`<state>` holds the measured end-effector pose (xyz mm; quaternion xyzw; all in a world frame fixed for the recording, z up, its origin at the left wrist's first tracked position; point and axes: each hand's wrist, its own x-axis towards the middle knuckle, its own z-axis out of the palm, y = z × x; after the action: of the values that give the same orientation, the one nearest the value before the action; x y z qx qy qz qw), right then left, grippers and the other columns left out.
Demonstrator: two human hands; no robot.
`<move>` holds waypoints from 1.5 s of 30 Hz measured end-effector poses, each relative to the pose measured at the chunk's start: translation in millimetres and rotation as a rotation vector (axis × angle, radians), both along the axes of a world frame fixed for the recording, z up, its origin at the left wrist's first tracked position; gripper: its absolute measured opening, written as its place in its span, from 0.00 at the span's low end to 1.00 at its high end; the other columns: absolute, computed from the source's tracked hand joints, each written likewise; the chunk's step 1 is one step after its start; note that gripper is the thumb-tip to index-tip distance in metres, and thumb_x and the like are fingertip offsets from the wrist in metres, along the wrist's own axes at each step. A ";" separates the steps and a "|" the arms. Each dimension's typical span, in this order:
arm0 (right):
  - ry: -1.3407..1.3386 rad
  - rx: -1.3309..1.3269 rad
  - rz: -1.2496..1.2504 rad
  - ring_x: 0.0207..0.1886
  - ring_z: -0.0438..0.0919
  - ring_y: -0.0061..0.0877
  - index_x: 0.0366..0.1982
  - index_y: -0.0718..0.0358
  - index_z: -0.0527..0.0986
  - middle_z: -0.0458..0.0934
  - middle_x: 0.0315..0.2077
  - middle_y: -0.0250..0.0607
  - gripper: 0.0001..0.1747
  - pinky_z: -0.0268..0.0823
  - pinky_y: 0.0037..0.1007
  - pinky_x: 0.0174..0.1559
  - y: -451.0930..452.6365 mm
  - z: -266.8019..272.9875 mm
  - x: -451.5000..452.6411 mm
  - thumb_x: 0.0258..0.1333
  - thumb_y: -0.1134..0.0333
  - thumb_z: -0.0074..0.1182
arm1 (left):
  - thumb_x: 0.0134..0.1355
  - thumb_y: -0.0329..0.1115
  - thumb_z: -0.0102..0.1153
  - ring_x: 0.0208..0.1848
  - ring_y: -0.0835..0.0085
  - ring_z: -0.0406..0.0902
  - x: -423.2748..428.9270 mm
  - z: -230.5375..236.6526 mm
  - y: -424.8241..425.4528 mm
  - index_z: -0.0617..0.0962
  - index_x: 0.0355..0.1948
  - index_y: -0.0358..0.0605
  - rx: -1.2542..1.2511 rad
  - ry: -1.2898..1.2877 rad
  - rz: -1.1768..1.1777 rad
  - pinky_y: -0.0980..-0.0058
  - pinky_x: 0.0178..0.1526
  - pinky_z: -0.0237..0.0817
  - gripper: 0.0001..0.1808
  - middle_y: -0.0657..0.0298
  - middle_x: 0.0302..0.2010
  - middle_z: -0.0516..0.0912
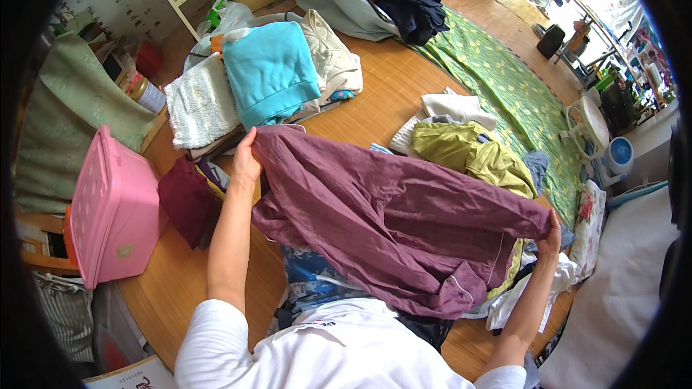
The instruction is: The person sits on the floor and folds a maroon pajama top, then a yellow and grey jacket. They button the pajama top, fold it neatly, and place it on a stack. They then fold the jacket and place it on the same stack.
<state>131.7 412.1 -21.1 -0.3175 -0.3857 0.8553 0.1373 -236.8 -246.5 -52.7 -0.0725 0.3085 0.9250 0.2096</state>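
A plum-coloured cloth garment with thin white piping (373, 205) is stretched between my two hands in front of my body. My left hand (247, 156) grips its upper left corner, close to a pile with a folded turquoise sweatshirt (273, 73) on top. At the far right end of the garment, my right hand (550, 235) pinches the fabric. Behind the garment lies an olive-green garment (470, 151), partly covered by it. Folded maroon clothing (189, 202) rests to the left of my left forearm. Blue patterned fabric (313, 275) shows beneath the plum cloth.
A pink lidded plastic box (121, 210) stands at the left. Folded white fleecy cloth (200, 100) and a cream quilted garment (330, 59) flank the turquoise one. Dark clothes (411, 5) are heaped at the back. A green patterned sheet (503, 92) and a small blue fan (620, 152) are right.
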 end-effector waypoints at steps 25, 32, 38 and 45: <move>-0.157 0.221 -0.185 0.30 0.80 0.27 0.40 0.63 0.74 0.80 0.32 0.37 0.13 0.75 0.31 0.33 -15.7 -48.0 -36.4 0.55 0.64 0.55 | 0.61 0.32 0.51 0.46 0.63 0.77 -41.1 -35.6 -1.7 0.75 0.45 0.36 -0.477 -0.081 -0.176 0.64 0.53 0.67 0.13 0.53 0.45 0.79; -0.951 1.441 -0.268 0.41 0.75 0.37 0.47 0.70 0.70 0.76 0.39 0.47 0.25 0.66 0.34 0.46 -54.7 -27.8 -38.1 0.53 0.58 0.54 | 0.58 0.30 0.56 0.48 0.63 0.76 -10.9 -36.9 -5.1 0.74 0.47 0.36 -0.492 -0.239 -0.165 0.64 0.53 0.67 0.16 0.54 0.47 0.78; -0.381 1.354 0.460 0.39 0.75 0.36 0.45 0.62 0.72 0.75 0.37 0.44 0.26 0.68 0.30 0.40 -178.5 38.6 -11.6 0.44 0.59 0.63 | 0.56 0.27 0.57 0.44 0.70 0.76 31.9 12.7 10.1 0.76 0.45 0.42 -0.598 -0.147 -0.128 0.68 0.47 0.69 0.15 0.62 0.41 0.80; -0.534 1.494 0.702 0.39 0.76 0.40 0.43 0.62 0.72 0.77 0.35 0.45 0.27 0.69 0.37 0.39 -254.1 38.0 17.4 0.38 0.61 0.65 | 0.55 0.18 0.50 0.51 0.67 0.72 68.5 45.4 35.0 0.64 0.60 0.43 -0.638 0.083 -0.063 0.69 0.52 0.67 0.30 0.58 0.56 0.70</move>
<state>149.1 158.0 16.9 -0.1968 -0.9415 0.2676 -0.0571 -168.2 -211.5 -7.3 -0.0871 0.5931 0.7770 0.1922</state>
